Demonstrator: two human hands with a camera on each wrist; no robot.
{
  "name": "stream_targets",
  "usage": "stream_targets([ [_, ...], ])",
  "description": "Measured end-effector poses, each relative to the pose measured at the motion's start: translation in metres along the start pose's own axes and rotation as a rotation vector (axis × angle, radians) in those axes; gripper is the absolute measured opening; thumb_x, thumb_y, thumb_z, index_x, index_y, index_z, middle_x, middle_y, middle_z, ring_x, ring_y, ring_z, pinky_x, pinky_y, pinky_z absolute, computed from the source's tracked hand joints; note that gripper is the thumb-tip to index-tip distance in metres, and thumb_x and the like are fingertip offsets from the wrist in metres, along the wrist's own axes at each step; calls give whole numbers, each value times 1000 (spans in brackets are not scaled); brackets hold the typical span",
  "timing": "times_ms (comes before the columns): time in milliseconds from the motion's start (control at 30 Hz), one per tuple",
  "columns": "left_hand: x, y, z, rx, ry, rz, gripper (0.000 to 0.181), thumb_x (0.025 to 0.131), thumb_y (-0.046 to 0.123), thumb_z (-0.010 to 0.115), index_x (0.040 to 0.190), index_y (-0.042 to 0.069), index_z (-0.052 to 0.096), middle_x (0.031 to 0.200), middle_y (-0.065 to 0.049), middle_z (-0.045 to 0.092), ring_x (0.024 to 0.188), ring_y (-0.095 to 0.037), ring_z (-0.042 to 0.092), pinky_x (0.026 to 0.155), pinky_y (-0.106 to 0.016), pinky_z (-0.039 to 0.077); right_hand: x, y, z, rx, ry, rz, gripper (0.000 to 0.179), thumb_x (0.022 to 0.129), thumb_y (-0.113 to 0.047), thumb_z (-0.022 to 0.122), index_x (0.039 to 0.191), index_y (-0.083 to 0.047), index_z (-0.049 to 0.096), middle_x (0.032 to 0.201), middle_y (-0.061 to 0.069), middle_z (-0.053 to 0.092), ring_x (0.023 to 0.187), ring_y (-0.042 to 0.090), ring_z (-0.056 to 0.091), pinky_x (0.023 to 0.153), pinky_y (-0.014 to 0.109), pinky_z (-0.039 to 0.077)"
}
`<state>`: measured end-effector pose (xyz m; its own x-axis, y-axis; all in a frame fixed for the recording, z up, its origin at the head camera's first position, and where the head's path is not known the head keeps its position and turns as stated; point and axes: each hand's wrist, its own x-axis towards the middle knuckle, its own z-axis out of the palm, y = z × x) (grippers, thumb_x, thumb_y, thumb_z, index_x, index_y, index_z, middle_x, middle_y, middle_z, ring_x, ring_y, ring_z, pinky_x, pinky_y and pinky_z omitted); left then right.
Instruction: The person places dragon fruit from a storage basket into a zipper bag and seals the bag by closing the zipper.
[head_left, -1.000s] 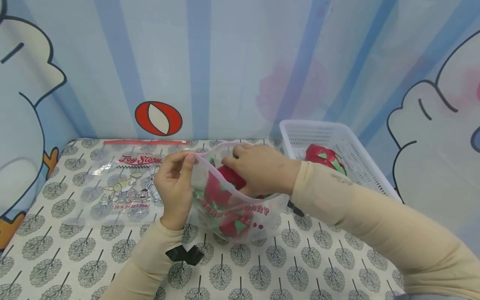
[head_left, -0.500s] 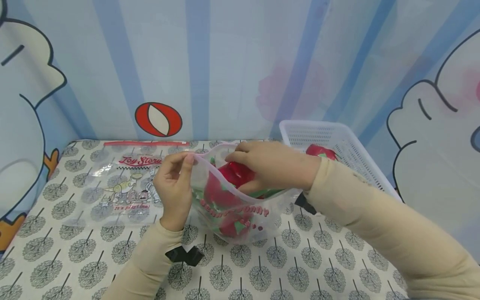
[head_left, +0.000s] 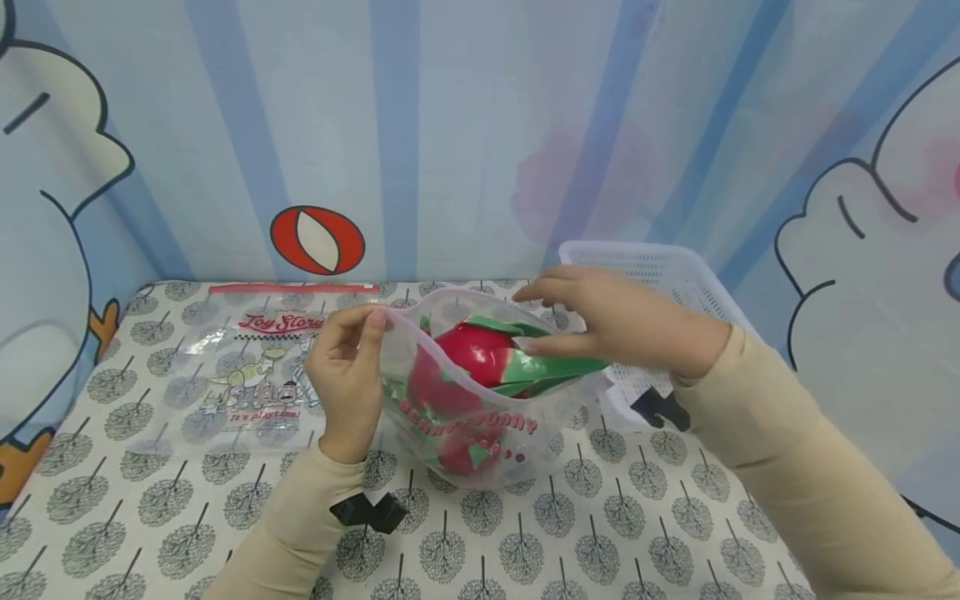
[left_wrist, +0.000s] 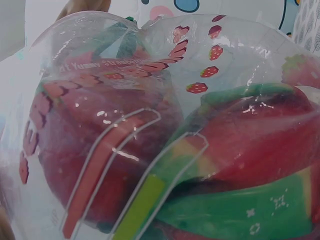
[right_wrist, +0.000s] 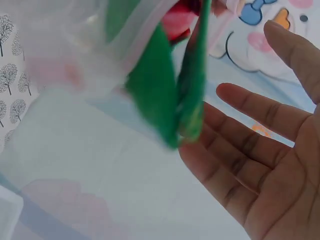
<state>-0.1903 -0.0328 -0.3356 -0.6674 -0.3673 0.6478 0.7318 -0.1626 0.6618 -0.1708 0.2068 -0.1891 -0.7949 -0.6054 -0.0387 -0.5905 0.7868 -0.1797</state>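
Observation:
My left hand [head_left: 348, 375] pinches the rim of a clear zip bag [head_left: 536, 429] between thumb and fingers. Red dragon fruit [head_left: 472, 350] with green scales fill the bag; the top one's long green tip sticks out over the right side of the rim. In the left wrist view, more dragon fruit [left_wrist: 250, 140] show through the plastic with its strawberry print. My right hand [head_left: 615, 321] holds nothing and hovers over the bag's right side, fingers spread. Up close in the right wrist view, the green tip [right_wrist: 160, 95] overlaps its fingers.
A white plastic basket [head_left: 701, 275] stands at the back right, partly hidden by the right arm. Behind the left hand, a clear bag with a red zip and Toy Story print [head_left: 255, 367] lies flat. A tree-patterned cloth [head_left: 480, 558] covers the table, with a cartoon curtain behind.
My right hand has let go of the top dragon fruit and moved right, out of the bag, uncovering the fruit. The fruit in the basket is now hidden behind it. My left hand has stayed put.

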Motion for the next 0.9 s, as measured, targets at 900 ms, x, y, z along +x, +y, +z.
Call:
stream_targets([
  [900,4,-3,-5,77,42,-12,5,91,6,65,91,6,69,83,13,68,77,-5,63,73,-22,52,-66,51,53,159,313,44,18,92,-9,60,108,-10,68,100,-2,70,84,5,62,73,28,54],
])
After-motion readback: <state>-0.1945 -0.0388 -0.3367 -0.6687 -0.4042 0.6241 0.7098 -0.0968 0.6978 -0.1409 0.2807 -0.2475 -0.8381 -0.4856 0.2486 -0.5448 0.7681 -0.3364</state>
